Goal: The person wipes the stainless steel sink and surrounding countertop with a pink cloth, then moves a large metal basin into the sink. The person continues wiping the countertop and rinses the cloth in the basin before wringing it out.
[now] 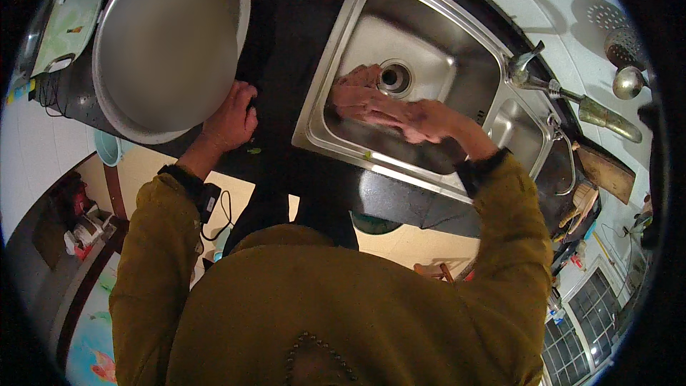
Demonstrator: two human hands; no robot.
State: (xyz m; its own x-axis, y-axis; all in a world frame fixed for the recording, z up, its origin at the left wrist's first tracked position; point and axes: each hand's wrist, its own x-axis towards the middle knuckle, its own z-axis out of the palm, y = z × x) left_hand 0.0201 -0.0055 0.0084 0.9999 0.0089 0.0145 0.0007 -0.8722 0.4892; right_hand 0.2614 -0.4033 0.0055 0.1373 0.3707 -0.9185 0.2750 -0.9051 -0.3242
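My right hand (pixel 429 120) reaches into the larger bowl of a stainless steel sink (pixel 421 36). It presses on a crumpled pinkish cloth (pixel 357 96), which lies against the bowl's near left side beside the round drain (pixel 394 78). My fingers blend with the cloth, so their tips are hard to make out. On the dark counter, my left hand (pixel 232 120) rests closed, knuckles up, with nothing visible in it. It sits against the near right rim of a large round metal basin (pixel 244 0), whose inside is blurred.
A faucet (pixel 525 71) stands at the sink's right, with a smaller sink bowl (pixel 516 125) beyond it. Ladles and a skimmer (pixel 620 48) hang on the right wall. A green-white cutting board (pixel 71 21) stands at far left. Small green scraps (pixel 254 150) lie near the counter edge.
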